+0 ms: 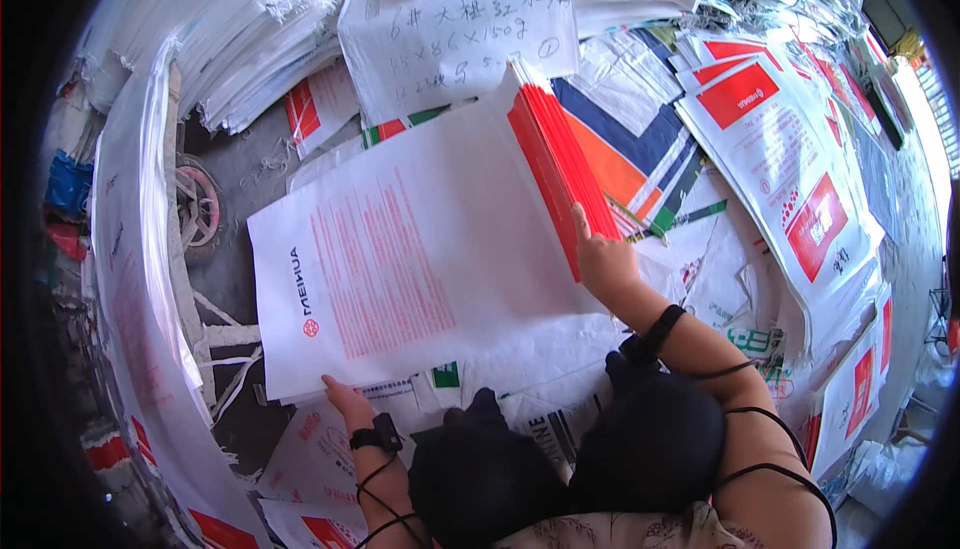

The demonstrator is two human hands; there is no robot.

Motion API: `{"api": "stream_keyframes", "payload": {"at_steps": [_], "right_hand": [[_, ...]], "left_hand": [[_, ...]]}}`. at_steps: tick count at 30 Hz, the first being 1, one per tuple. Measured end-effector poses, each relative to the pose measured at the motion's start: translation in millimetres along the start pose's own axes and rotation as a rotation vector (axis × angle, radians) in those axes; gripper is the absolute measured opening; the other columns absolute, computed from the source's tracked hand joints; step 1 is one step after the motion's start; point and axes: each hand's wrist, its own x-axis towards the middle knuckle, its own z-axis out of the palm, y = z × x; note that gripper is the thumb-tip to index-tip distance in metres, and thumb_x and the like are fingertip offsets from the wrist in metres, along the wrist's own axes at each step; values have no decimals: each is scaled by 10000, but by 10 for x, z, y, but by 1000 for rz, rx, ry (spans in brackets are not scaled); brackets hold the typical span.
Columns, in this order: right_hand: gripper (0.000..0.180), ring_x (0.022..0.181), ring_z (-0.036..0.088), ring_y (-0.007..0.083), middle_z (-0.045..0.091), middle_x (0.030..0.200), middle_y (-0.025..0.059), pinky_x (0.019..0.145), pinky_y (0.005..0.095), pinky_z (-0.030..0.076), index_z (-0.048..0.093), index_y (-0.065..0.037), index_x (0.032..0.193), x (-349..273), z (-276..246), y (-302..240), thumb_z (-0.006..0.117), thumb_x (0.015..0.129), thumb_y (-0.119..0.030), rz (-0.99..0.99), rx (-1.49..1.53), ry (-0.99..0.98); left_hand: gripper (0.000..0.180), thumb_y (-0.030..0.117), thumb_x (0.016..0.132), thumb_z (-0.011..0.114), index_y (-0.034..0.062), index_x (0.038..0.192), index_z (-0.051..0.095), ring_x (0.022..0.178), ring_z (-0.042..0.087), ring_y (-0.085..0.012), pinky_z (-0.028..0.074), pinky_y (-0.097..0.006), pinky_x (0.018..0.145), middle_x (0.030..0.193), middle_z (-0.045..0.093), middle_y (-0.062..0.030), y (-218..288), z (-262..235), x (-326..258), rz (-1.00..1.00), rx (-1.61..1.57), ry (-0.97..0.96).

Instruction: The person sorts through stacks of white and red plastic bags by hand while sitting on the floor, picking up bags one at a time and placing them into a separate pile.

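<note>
A stack of large white woven sacks (470, 209) with red printed ends lies slanted in front of me, its top sheet spread toward the left. My left hand (345, 401) pinches the near left edge of the top sack, most of its fingers hidden under it. At the stack's right side, my right hand (606, 261) grips the near corner of the red layered ends (565, 164). Its index finger stretches along the red edge; the other fingers are partly hidden. Black straps with small devices and cables sit on both wrists.
Piles of white sacks rise at the far left (225, 29) and at the right (770, 149). A white sheet with handwriting (455, 34) lies beyond the stack. On the left are a wheel (198, 204) and a pale frame bar (185, 249). Colourful sacks (625, 129) lie underneath.
</note>
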Motion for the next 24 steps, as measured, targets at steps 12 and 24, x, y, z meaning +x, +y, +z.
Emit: {"api": "stream_keyframes", "payload": {"at_steps": [12,24], "right_hand": [[662,650,684,324,692,896,119,580,450,556,259,-180,1566,-236,327,269,556,977,-236,13,148,272],[648,608,682,244,687,803,78,550,391,549,294,-76,1548,-133,408,220,563,975,-213,-89,-63,276]], "left_hand": [[420,404,1013,456,27,1166,561,871,607,-233,506,-365,713,1056,619,-108,-170,-59,163,-77,218,19],[180,151,908,541,51,1056,551,707,590,-220,457,-340,525,886,602,-104,-200,-186,409,-21,335,-42]]}}
